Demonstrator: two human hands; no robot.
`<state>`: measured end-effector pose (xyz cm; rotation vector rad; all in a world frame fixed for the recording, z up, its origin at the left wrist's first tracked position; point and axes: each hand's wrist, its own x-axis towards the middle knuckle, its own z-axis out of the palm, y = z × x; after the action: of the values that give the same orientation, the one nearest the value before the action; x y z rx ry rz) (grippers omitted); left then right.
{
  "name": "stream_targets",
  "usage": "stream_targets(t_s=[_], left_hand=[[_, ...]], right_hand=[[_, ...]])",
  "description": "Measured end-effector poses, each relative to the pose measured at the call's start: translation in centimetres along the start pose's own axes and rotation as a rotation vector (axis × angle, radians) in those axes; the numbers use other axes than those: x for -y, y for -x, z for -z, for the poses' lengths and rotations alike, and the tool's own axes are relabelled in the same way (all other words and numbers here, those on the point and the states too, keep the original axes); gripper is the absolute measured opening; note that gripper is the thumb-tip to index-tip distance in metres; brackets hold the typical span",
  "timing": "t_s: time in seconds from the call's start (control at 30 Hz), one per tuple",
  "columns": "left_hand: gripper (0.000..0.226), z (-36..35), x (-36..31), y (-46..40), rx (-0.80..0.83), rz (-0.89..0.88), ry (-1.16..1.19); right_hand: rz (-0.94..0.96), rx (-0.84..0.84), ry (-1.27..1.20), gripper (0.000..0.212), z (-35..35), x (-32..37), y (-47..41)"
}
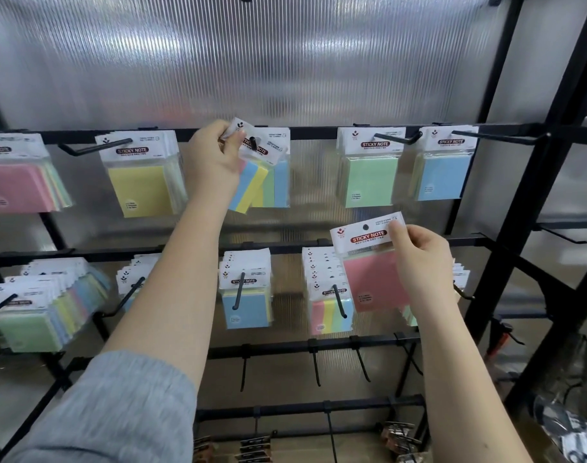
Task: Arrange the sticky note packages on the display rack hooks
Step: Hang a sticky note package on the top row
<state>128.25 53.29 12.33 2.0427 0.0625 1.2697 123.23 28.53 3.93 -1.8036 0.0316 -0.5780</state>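
Fingers of the left hand (211, 155) are being curled around the white header card of a multicoloured striped sticky note package (250, 182), which is being held tilted at the black metal hook (253, 143) in the middle of the top rail; the hook's tip is showing through the card's hole. Just behind it on that same hook, a clear-wrapped green and blue package (276, 182) is hanging. A pink sticky note package with a white "STICKY NOTE" header (372, 262) is being pinched at its upper right corner by the thumb and fingers of the right hand (422, 262), and is being held off any hook, in front of the middle rail, between the top row and the packages below. On the black wire display rack (318, 132), a yellow package (141, 182), a green package (369, 178) and a blue package (442, 175) are hanging from separate hooks on the top rail, while a pink-fronted stack (14, 185) is hanging at the far left. On the middle rail, a blue-fronted stack (247, 302) and a striped stack (328, 312) are hanging side by side. A grey sleeve (118, 412) is covering the left upper arm. A ribbed translucent panel (285, 61) is backing the rack.
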Motion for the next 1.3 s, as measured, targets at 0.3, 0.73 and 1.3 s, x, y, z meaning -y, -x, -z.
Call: stream_targets(t_s=[0.3,0.73,1.3], left_hand=[[0.031,-1.5,0.8,1.2,0.037,0.181,0.139],[0.018,-2.9,-0.1,0.1,-0.053,0.424,0.162],[0.009,3.6,3.7,6.2,0.205,0.401,-0.079]], right_hand=[[0.003,0.014,-0.011,0.046,0.2,-0.1,-0.1],[0.020,-0.003,-0.041,0.045,1.4,0.2,0.0],[0.077,0.141,-0.076,0.041,-0.3,0.5,0.8]])
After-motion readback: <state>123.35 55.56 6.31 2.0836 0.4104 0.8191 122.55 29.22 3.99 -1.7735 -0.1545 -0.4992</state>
